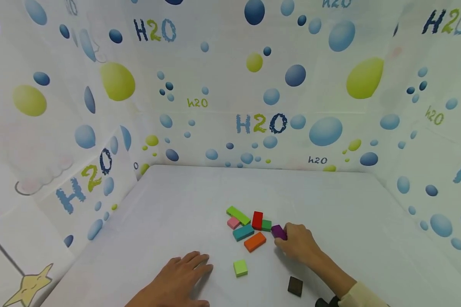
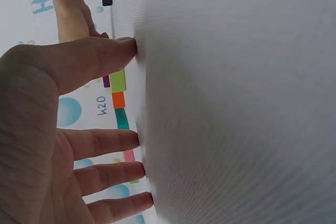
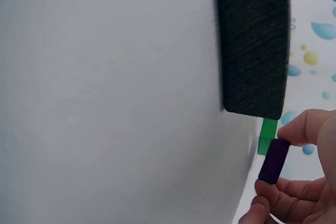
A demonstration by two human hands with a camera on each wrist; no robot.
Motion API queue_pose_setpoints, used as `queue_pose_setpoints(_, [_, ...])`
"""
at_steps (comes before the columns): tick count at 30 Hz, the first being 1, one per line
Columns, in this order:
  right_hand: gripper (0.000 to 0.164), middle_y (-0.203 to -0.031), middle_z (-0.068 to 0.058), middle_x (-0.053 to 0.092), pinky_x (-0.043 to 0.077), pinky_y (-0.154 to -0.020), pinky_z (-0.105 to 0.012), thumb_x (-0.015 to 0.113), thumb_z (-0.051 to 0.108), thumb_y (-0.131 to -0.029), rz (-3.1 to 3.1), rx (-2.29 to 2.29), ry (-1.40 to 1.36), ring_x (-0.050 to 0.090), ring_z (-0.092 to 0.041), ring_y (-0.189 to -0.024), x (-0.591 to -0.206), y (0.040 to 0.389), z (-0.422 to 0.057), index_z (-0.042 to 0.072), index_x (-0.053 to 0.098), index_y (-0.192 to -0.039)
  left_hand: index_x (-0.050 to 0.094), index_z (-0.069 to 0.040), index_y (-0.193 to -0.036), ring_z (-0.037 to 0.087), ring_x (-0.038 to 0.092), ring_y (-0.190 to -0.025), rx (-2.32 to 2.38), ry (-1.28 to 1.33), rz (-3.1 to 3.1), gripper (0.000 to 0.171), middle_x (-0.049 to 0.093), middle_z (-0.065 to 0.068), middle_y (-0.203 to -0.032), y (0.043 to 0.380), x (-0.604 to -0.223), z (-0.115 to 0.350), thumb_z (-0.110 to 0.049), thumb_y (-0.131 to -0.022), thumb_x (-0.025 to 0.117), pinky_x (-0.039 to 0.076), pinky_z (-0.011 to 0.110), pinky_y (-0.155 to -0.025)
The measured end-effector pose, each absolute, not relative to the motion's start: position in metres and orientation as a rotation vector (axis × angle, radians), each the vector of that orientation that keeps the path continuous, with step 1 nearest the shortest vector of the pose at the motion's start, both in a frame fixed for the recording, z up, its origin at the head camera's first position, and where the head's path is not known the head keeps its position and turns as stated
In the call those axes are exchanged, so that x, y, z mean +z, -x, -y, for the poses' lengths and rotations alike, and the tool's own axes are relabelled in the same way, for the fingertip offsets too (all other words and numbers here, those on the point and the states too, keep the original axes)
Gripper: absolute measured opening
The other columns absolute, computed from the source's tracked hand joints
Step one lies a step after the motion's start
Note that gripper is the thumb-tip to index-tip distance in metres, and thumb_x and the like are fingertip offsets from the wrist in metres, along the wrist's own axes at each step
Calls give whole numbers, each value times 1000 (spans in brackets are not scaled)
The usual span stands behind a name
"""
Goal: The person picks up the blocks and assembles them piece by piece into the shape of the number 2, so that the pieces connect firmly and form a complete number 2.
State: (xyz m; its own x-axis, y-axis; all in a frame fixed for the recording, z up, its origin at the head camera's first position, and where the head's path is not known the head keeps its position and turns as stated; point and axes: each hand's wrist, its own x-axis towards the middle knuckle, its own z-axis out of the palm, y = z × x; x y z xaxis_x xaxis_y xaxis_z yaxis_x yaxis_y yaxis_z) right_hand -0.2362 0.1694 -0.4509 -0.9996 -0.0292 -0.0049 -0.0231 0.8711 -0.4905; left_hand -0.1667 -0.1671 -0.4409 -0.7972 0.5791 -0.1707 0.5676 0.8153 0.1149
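My right hand (image 1: 300,244) pinches a purple block (image 1: 278,232) between thumb and fingers, at the right end of a loose group of blocks. In the right wrist view the purple block (image 3: 274,161) shows between thumb and fingertips. Beside it lie a green block (image 1: 266,225) and a red block (image 1: 257,220). My left hand (image 1: 180,277) rests on the table with fingers spread, holding nothing; in the left wrist view its fingertips (image 2: 137,140) meet the white surface. Nearest to it is a light green block (image 1: 240,268).
Left in the group are a long lime block (image 1: 238,215), a pink block (image 1: 233,222), a teal block (image 1: 243,232) and an orange block (image 1: 255,241). A dark block (image 1: 295,286) lies near the right forearm. A bubble-printed curtain (image 1: 223,85) surrounds the white table (image 1: 176,192).
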Motion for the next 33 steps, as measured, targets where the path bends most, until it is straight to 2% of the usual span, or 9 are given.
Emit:
queue_pose_setpoints(9, [24, -76, -1, 60, 50, -60, -27, 76, 21, -85, -3039, -921, 182, 53, -16, -68, -445, 224, -161, 3, 68, -99, 63, -24, -134, 29, 51, -129, 81, -895, -2800, 74, 56, 3, -143, 167, -439, 166, -72, -79, 70, 53, 59, -91])
queue_pose_setpoints(15, [24, -78, 4, 55, 46, -63, -26, 79, 21, -80, -3028, -864, 411, 49, -14, -77, -439, 214, -157, 9, 71, -99, 62, -25, -134, 28, 51, -129, 112, -873, -2800, 70, 56, 2, -143, 168, -437, 166, -69, -80, 70, 51, 59, -92])
queue_pose_setpoints(21, [29, -85, 7, 54, 45, -66, -23, 77, 22, -77, -2952, -810, 619, 49, -11, -82, -434, 204, -156, 11, 73, -103, 63, -29, -129, 25, 52, -127, 126, -858, -2813, 61, 57, -1, -140, 169, -436, 165, -65, -81, 71, 51, 57, -89])
queue_pose_setpoints(33, [31, -86, 17, 53, 47, -68, -22, 78, 29, -78, -2837, -673, 783, 45, -4, -86, -427, 188, -152, 18, 74, -107, 64, -30, -127, 23, 51, -126, 124, -883, -2822, 58, 57, -3, -139, 171, -437, 165, -65, -81, 70, 51, 54, -85])
